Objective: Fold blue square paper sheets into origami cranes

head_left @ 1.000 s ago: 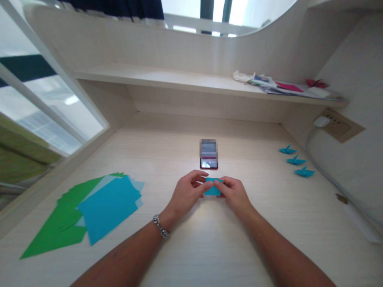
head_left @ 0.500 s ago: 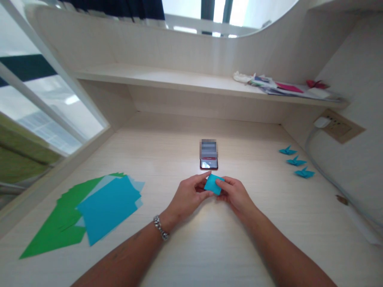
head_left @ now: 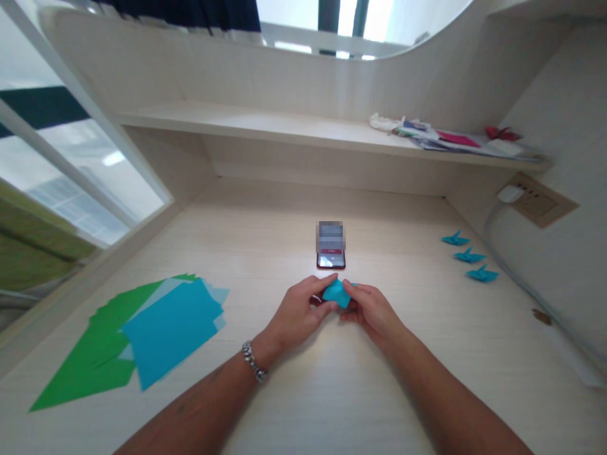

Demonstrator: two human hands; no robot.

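Note:
Both my hands meet over the middle of the pale wooden desk. Between them is a small folded piece of blue paper. My left hand, with a metal bracelet on its wrist, pinches the paper's left side between thumb and fingers. My right hand grips its right side, fingers curled. The paper is held just above the desk, right in front of a phone that lies flat with its screen lit.
A loose stack of blue sheets over green sheets lies at the left. Three small blue folded figures sit in a row at the right. A shelf carries papers. A wall socket with a cable is at the far right.
The blue paper went from a flat wide strip to a smaller, more folded shape as my fingers turned and pressed it. Both hands have stayed at the same spot.

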